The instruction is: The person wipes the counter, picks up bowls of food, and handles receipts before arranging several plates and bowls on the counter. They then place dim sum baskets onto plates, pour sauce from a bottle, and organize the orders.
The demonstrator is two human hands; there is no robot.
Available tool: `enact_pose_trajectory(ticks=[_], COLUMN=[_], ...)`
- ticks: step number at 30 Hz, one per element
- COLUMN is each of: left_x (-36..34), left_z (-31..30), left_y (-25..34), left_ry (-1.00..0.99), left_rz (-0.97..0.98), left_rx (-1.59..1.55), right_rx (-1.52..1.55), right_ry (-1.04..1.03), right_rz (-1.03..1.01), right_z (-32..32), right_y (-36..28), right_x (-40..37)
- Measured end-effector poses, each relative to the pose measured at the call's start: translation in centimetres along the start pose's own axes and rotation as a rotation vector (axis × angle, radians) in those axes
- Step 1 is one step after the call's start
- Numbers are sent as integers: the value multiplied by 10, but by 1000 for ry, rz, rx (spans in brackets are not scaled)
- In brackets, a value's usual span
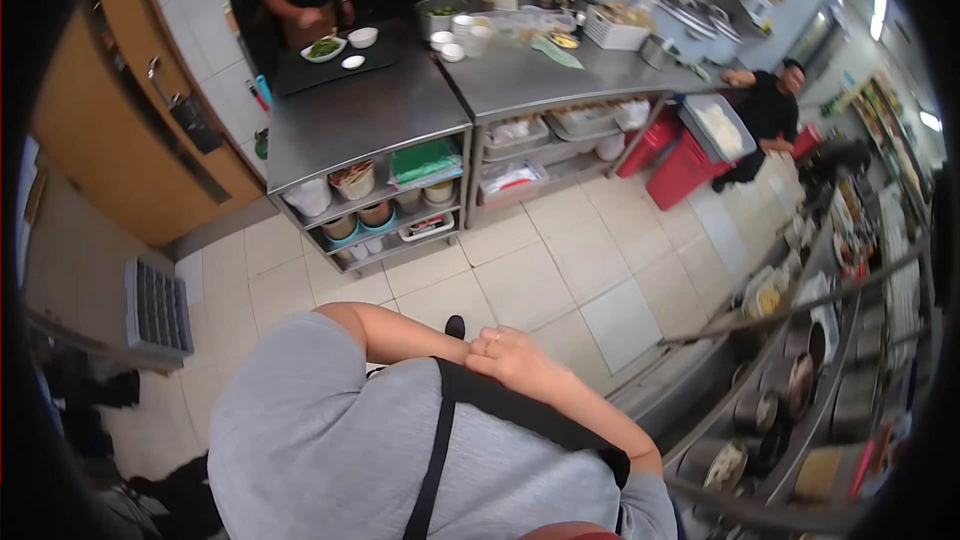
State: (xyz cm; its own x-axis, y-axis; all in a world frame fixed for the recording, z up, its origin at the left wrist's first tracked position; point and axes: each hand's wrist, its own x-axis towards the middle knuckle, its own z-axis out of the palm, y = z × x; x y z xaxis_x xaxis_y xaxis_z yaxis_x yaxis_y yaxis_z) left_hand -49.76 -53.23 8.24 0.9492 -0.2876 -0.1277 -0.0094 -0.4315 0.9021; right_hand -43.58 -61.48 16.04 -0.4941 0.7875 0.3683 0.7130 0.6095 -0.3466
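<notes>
My right hand is in front of my waist, its fingers curled and a ring showing on one of them. It meets the end of my left forearm, which reaches across from the left. My left hand is mostly hidden where the two meet, so its fingers cannot be made out. Whether anything lies between the hands does not show. Just beside them is the edge of a black apron over my grey shirt. A dark shoe shows on the tiles beyond.
Steel counters stand ahead; a dark tray there holds a plate of greens. Beneath are shelves with tubs. A person in black is by red bins; another's hand is behind the tray. Pots line the right.
</notes>
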Motion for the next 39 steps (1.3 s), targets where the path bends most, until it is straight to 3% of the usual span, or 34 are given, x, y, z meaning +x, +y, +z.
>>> enact_pose_trajectory(ticks=[7,12,15,22,28,30,34,37,39], left_x=[47,85,100,171,253,279,313,265,201], left_z=[-93,-146,-173,-226,-278,-295,-353,-423,-475], left_y=[-44,-63,-74,-101,-112,-114,-135,-172,-193], left_ry=[64,20,-6,-10,6,41,210,643,908], left_rz=[-27,-23,-33,-86,-139,-168,-261,-392,-689], left_rx=[44,49,20,17,8,-3,6,-302,-255], right_rx=[9,-44,-12,-31,33,38,92,169,190], right_ry=[98,-83,68,-14,111,33,230,408,427], right_rz=[-61,-16,-35,-29,-15,-19,-48,179,238], right_z=[-23,-52,-60,-94,-152,-167,-191,-198,-196], right_y=[95,163,193,295,379,411,471,528,565], right_x=[50,53,69,39,7,0,-3,-9,-11])
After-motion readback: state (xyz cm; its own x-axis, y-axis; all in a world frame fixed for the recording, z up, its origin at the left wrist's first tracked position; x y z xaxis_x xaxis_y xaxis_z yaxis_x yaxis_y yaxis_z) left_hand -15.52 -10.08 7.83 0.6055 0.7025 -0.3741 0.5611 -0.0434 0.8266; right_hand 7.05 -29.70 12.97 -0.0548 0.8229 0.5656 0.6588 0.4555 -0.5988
